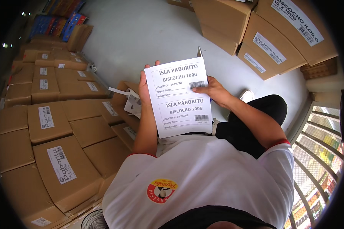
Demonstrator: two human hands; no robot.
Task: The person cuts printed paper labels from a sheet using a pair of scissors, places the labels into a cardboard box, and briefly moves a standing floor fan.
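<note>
A white sheet of paper (179, 117) printed with two labels, each with a barcode, is held up before my chest. My left hand (144, 90) supports its left edge from behind, fingertips showing past the upper corner. On the right edge, my right hand (218, 91) pinches the sheet with the thumb on top and the fingers hidden behind. A pointed metal blade (200, 51), seemingly of scissors, sticks up past the sheet's top right corner; its lower part is hidden behind the paper. Left of my left forearm, an open cardboard box (121, 97) holds white paper scraps (133, 103).
Taped, labelled cardboard boxes (66, 169) are stacked along the left. More labelled cartons (271, 47) stand at upper right on the grey floor (143, 31). Colourful packages (50, 27) sit at far upper left. A barred window (318, 148) is at right, and a fan (94, 220) at the bottom.
</note>
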